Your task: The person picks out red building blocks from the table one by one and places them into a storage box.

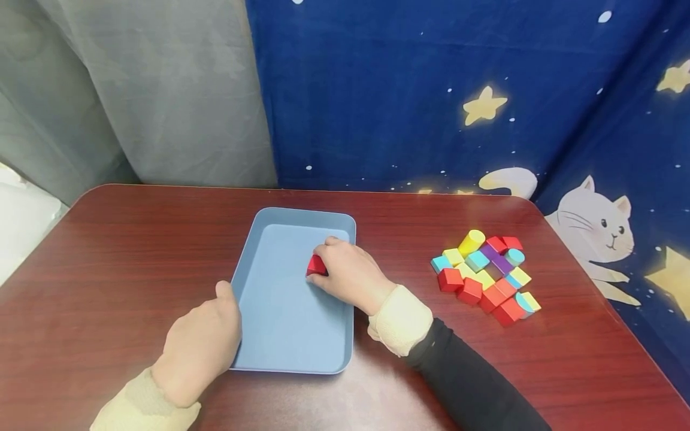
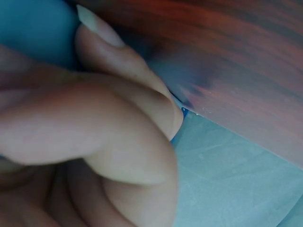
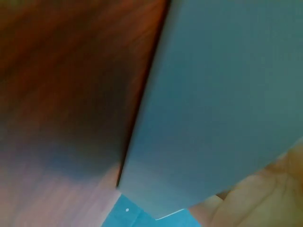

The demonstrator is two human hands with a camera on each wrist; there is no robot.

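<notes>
Red block (image 1: 316, 265) is within the blue tray (image 1: 291, 335), right of its middle; I cannot tell whether it touches the tray floor. I record the right hand (image 1: 353, 272) pinching it, thumb and fingers closed no further than the block allows. The left hand (image 1: 202, 341) is curled at the tray's left rim and appears to grip it. For sound handling, I advise keeping the block level, holding the rim steady, and parting the fingertips only once the block bears fully on the floor. Surroundings: 1 cluster of loose blocks (image 1: 484, 279) lies well apart on the table (image 1: 135, 269), to the right, with 1 yellow cylinder (image 1: 472, 243) at its far side. The right hand crosses the tray's right wall, the only obstruction I note.
</notes>
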